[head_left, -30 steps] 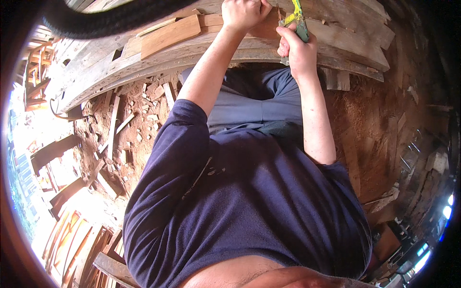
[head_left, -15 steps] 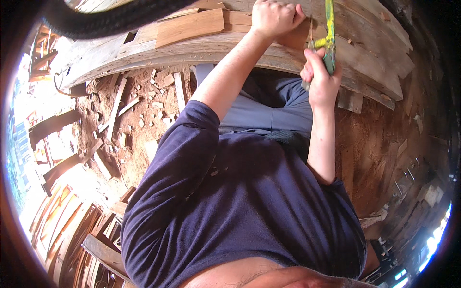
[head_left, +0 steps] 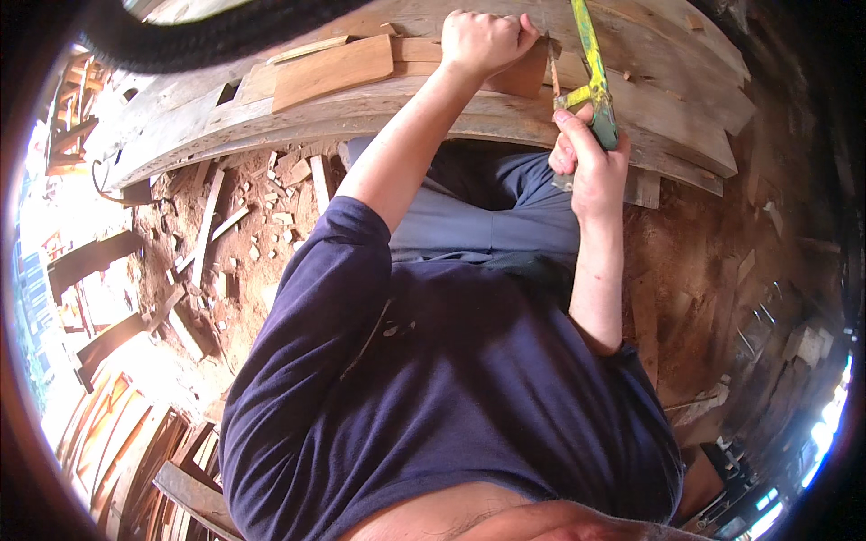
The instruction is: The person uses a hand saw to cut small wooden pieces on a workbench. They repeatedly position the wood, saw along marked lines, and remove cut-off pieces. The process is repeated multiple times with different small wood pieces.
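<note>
My right hand (head_left: 591, 167) is closed around the green handle of a bow saw (head_left: 592, 68) with a worn yellow-green frame. Its narrow blade stands upright at the right end of a brown wooden board (head_left: 525, 76). Curled over this board, my left hand (head_left: 487, 43) grips it against the plank bench (head_left: 397, 101). My left thumb points toward the blade. The underside of the left fingers is hidden, and so is the far end of the saw, beyond the upper edge.
Another flat brown board (head_left: 334, 70) lies on the bench to the left, with a thin strip (head_left: 311, 48) behind it. Small offcuts (head_left: 287, 203) and sticks litter the dirt floor. Wood pieces (head_left: 117, 451) are heaped at lower left. A dark, blurred tube (head_left: 207, 45) crosses the upper left.
The whole view has shifted, so bench and hands appear farther left. My right hand and the saw sit slightly lower, drawn toward me. My left hand keeps its grip on the board.
</note>
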The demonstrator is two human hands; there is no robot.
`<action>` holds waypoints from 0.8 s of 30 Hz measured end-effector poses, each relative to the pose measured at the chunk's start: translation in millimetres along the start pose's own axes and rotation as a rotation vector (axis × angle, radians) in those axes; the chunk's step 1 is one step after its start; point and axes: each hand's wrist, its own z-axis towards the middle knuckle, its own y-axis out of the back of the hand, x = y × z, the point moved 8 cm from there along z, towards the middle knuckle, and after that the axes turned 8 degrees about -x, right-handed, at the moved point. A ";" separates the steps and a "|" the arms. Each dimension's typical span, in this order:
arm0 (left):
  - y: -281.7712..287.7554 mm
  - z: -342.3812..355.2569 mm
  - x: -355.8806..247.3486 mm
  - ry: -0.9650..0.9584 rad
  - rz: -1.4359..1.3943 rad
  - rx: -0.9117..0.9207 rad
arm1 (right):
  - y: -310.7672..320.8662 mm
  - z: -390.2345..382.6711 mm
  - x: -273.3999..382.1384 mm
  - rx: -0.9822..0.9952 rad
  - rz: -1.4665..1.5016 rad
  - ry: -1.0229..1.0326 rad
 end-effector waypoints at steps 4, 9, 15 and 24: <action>-0.6 -6.5 9.1 0.049 -0.014 0.128 | 2.5 -0.4 0.9 0.010 0.049 0.072; 20.6 -10.9 36.1 0.051 -0.089 0.070 | -17.0 -2.3 -8.4 0.097 0.071 0.022; 16.9 -17.0 46.3 -0.007 0.076 0.017 | -31.4 -10.3 -8.2 0.086 0.042 0.055; 33.4 -9.8 38.6 0.033 -0.084 -0.059 | -32.2 -14.0 -17.2 0.061 -0.091 0.132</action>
